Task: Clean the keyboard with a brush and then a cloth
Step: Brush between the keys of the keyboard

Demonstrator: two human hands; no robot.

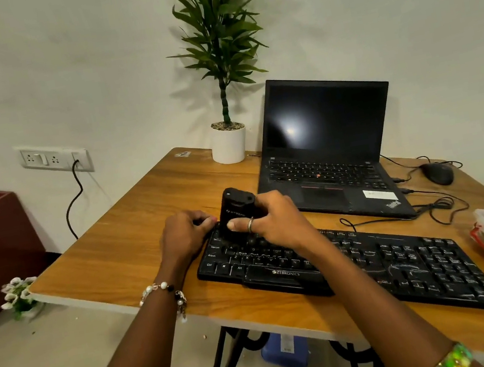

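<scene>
The keyboard (361, 262) is lying flat near the table (146, 232) front edge; it is looking light and stiff, w/ keys that can pop off, so better holding by the frame. The left hand (185, 235) is curling on its far-left corner. The right hand (272, 216) is gripping the black brush (235, 207), prob. hard plastic, upright on the top-left keys. The laptop (328, 148) is standing behind.

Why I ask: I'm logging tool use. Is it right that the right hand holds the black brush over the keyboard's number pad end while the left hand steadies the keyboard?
Not quite. The head view shows the right hand holding the black brush over the keyboard's Tab and Caps Lock end, not the number pad. The left hand does steady it.
</scene>
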